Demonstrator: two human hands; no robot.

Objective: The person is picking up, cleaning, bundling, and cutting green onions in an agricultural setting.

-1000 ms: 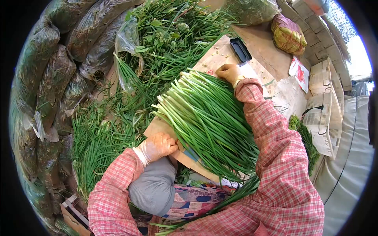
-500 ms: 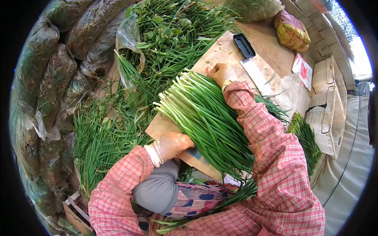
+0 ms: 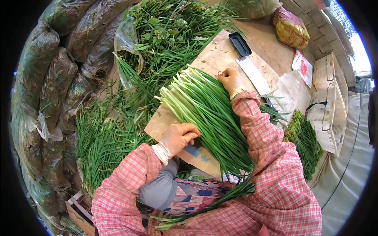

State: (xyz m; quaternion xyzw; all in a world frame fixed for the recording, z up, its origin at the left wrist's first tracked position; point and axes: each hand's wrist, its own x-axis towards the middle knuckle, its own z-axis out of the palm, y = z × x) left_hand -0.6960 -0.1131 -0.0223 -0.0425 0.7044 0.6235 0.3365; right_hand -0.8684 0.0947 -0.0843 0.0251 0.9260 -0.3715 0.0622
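Note:
A thick bunch of garlic chives lies across the wooden board, its pale cut ends up and left, its green leaves down and right. My left hand, in a thin glove, is closed in a pinch at the near side of the bunch; what sits between its fingertips is hidden. At the far side, my gloved right hand is closed, with a thin red band showing at its fingertips. Beyond it, a cleaver rests flat on the board beside a black tray.
Loose chives are heaped at the far side and left. Filled plastic bags line the left edge. A cut bundle of greens lies at right, near white plastic crates. A netted bundle stands at the back.
My left hand has risen slightly and moved right, its fingers now pinched. My right hand has shifted a little right and down along the bunch.

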